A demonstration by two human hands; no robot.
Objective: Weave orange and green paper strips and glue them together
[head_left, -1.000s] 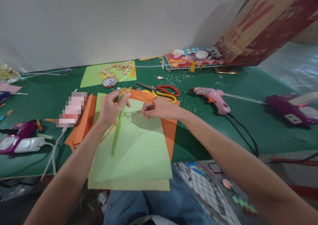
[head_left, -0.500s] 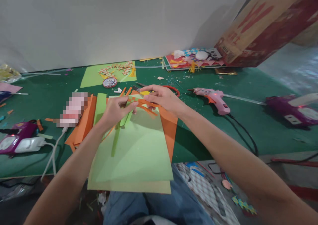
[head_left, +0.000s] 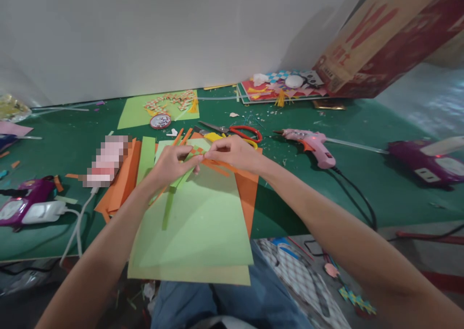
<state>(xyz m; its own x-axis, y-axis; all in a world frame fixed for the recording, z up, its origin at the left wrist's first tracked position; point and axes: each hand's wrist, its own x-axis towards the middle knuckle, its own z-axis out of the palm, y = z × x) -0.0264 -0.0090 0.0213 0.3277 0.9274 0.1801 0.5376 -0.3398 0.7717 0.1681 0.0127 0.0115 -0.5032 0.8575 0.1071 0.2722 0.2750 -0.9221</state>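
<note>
Green-and-orange checkered paper weave (head_left: pixel 197 151) sits pinched between my left hand (head_left: pixel 169 163) and right hand (head_left: pixel 236 152). Slack pressure could loosen narrow orange paper strips (head_left: pixel 218 169) toward four o'clock.

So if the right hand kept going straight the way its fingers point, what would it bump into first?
The right hand would likely meet the orange-and-green woven paper at its fingertips, then the left hand holding it; one view leaves depth unclear.

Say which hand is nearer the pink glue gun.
Right. The right hand is left of the pink glue gun, apart from it; the left hand is farther left.
</note>
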